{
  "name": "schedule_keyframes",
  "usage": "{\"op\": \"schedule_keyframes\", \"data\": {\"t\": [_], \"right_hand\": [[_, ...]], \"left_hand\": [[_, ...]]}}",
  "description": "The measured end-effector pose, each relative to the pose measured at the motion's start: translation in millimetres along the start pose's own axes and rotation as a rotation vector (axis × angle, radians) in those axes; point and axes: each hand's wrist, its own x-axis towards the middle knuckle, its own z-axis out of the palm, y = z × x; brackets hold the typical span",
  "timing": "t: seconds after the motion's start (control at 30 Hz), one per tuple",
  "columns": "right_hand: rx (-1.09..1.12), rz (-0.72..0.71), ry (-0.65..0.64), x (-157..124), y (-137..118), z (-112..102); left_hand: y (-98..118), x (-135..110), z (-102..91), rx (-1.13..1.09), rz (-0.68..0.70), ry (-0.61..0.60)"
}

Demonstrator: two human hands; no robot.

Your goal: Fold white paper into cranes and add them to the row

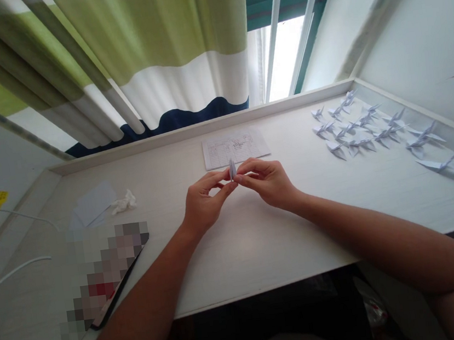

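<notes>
– What's the largest thing to place first?
– The white table (293,239), spread wide before the person, with a group of folded paper birds (390,132) over on its right
– And nearer the middle?
– A printed sheet (244,144), lying flat toward the far edge
– Then the hands. Which one is nearer to what they hold?
– Neither, as far as I can see. The left hand (206,203) comes in from the left and the right hand (267,181) from the right, so their fingertips meet it from either side, on the near side of the sheet
– How far open are the fingers?
– Barely. On each hand the thumb and forefinger are drawn together in a pinch. The others curl behind, and I can't tell whether any of those touch as well
– And what is in the pinch?
– A small folded paper (232,169), directly between the two hands. Its long axis runs up the view, crosswise to the line joining them, narrow tip uppermost. Whether it stands truly upright or leans away from the person, I can't tell
</notes>
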Motion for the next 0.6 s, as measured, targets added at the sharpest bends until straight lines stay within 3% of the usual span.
{"op": "schedule_keyframes", "data": {"t": [0.2, 0.3, 0.6], "right_hand": [[-0.08, -0.004, 0.015, 0.9, 1.8, 0.1], [-0.09, -0.043, 0.017, 1.5, 4.0, 0.0], [-0.084, -0.042, 0.021, -4.3, 4.7, 5.2]], "left_hand": [[-3.4, 0.5, 2.4, -0.101, -0.076, 0.134], [-3.9, 0.9, 4.1, -0.135, -0.101, 0.138], [-2.2, 1.8, 8.9, -0.06, -0.014, 0.195]]}}
